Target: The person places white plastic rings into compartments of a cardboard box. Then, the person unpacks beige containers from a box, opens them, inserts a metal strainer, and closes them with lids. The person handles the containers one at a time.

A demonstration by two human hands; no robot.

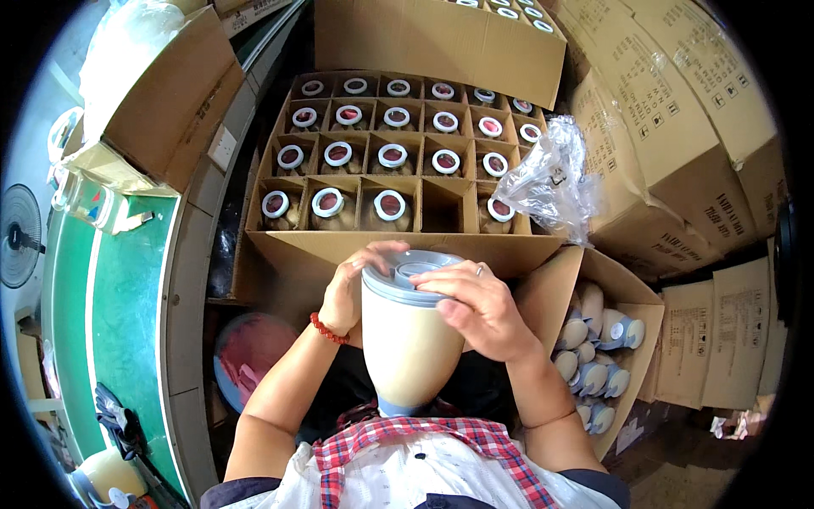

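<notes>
A large cream-coloured canister [410, 348] with a grey-blue lid [398, 284] stands upright against my lap, its narrower blue foot resting near my checked apron. My left hand [360, 276] is curled around the left side of the lid, thumb and fingers pressing at its rim and top. On the lid's right side lies my right hand [485, 307], its fingers bent over the top and its thumb below the rim. A round raised part in the middle of the lid shows between both hands. A red bead bracelet [329, 329] circles my left wrist.
Ahead sits a divided carton [356, 246] of white-rimmed jars [390, 205], with crumpled clear plastic [555, 178] at its right corner. An open carton [643, 356] holds smaller cream-and-blue canisters [600, 373]. Stacked cartons [653, 110] wall the right; a green worktop [127, 297] runs along the left.
</notes>
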